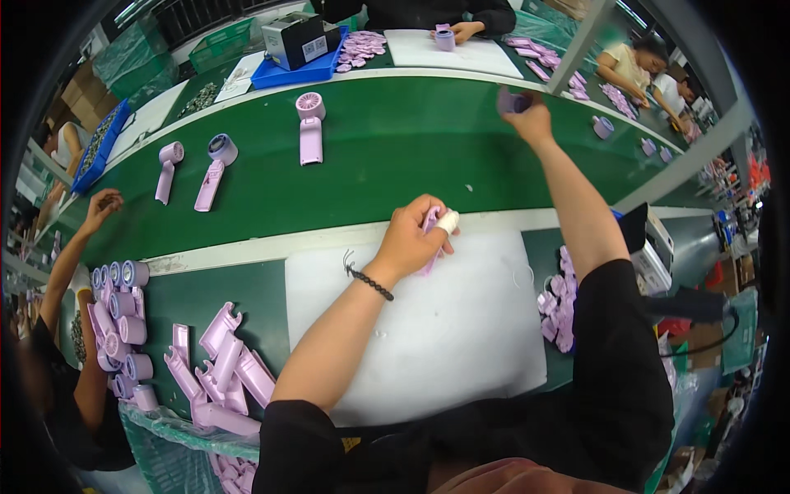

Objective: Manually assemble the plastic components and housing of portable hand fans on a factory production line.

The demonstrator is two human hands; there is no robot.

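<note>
A heap of pink handle shells (pixel 218 370) lies at the table's (pixel 206 296) left. The left hand (pixel 411 235) is clenched around a pink handle piece (pixel 431 221) above the white mat (pixel 444 329). Farther right, the right hand (pixel 531 119) reaches over the green belt (pixel 395 156), gripping a small purple round part (pixel 510 101).

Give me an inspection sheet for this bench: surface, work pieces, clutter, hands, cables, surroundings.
Surface: white mat on a green bench, beside a green conveyor belt.
Work pieces: left hand grips a pink handle piece at the mat's far edge; right hand holds a small purple round part over the belt.
Clutter: pile of pink handle shells and pink cylinders on the left; pink small parts on the right.
Hands: both closed on parts; one left finger is taped.
Cables: a black cable at far right.
Surroundings: three pink handheld fans lie on the belt; other people work across it and at left.
</note>
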